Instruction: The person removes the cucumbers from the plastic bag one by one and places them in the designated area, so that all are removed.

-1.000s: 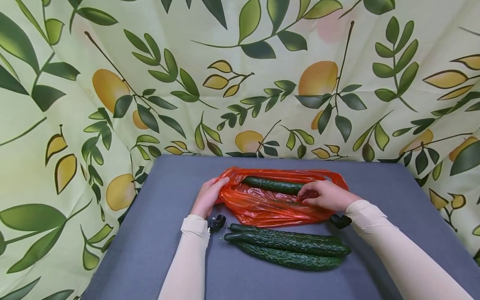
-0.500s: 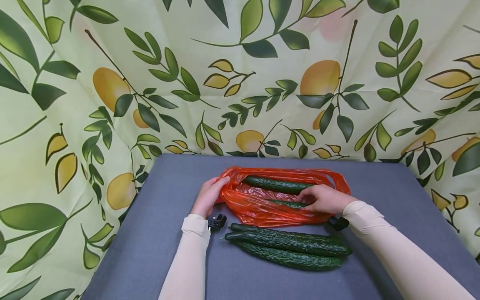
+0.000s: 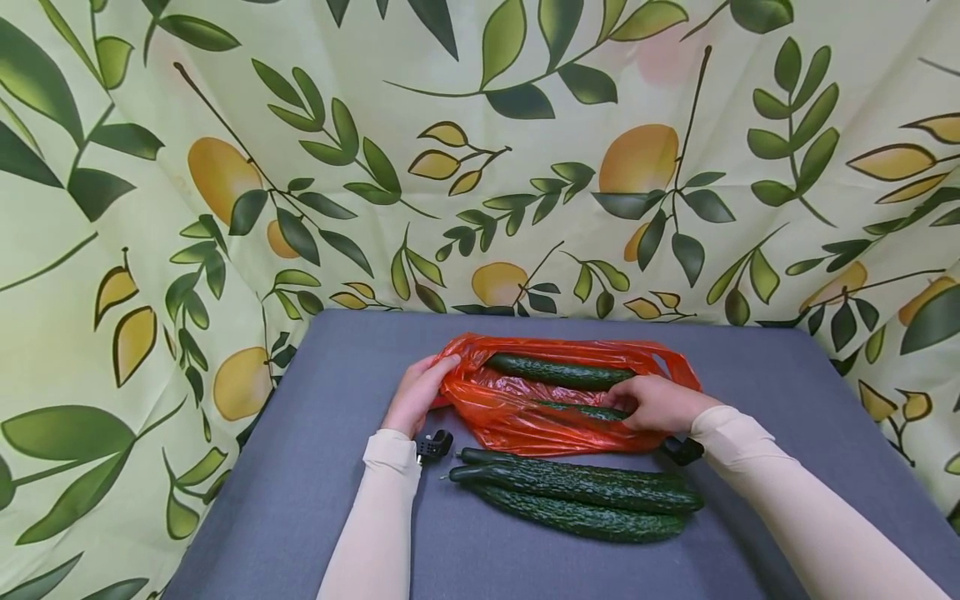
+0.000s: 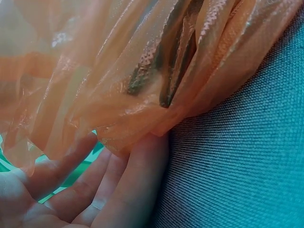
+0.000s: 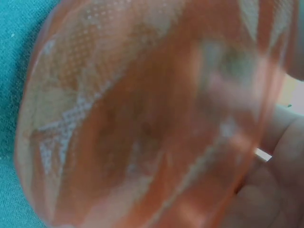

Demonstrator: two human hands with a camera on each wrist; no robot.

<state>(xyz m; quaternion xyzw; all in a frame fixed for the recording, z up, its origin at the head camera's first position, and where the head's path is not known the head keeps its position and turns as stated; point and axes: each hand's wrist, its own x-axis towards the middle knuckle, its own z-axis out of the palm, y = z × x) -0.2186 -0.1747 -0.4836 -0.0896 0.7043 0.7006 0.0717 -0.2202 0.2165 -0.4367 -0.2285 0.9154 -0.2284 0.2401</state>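
Observation:
In the head view a red plastic bag [image 3: 517, 421] lies on its side, its mouth facing up. Inside it one cucumber [image 3: 558, 371] lies at the back, and part of a second cucumber [image 3: 588, 411] shows at the front. My left hand [image 3: 415, 393] grips the bag's left end, thumb on top; the left wrist view has its fingers [image 4: 137, 175] under the gathered film. My right hand [image 3: 663, 402] is at the right of the mouth, fingers bent, pinching the front rim. Its fingertips are partly hidden. Blurred film fills most of the right wrist view.
Several more cucumbers [image 3: 577, 492] lie side by side just in front of the bag, between my forearms. The grey tabletop [image 3: 360, 350] ends at the back against a leaf-patterned cloth [image 3: 450, 167], which also hangs along the sides.
My right hand has shifted slightly to the right along the bag's mouth. More of both cucumbers inside is uncovered. My left hand stays at the left end.

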